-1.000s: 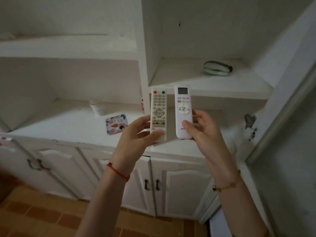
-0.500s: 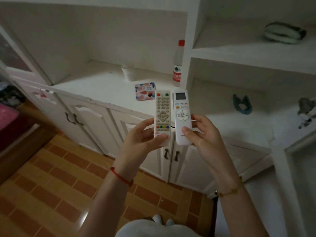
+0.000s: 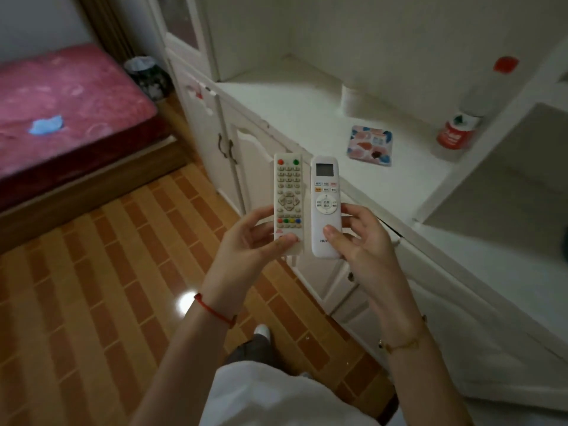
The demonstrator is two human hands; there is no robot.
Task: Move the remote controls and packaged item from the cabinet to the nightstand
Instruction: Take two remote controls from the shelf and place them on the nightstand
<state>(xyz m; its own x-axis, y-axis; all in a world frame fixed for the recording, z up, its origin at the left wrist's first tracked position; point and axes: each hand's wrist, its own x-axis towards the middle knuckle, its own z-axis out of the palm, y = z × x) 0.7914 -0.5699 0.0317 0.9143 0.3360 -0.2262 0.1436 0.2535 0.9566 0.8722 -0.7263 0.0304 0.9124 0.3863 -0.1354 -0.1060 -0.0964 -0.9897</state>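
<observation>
Now left hand (image 3: 250,241) grips many-buttoned remote (image 3: 288,204) at lower end, thumb across face, fingers curled behind. Right hand (image 3: 362,241) grips white display remote (image 3: 325,207) same way. Both remotes upright, side by side, almost touching, held above tiled floor (image 3: 92,287) just off cabinet (image 3: 307,118) front edge. Packaged item (image 3: 370,145) lies flat on cabinet top, near front edge. Red-labelled bottle (image 3: 458,130) toward back right.

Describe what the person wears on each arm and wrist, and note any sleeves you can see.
Both forearms are bare, with no sleeves in view. The left hand has a thin red cord bracelet round its wrist. The right hand has a slim gold-coloured chain bracelet with a small dark bead. No rings or watch are visible.
</observation>
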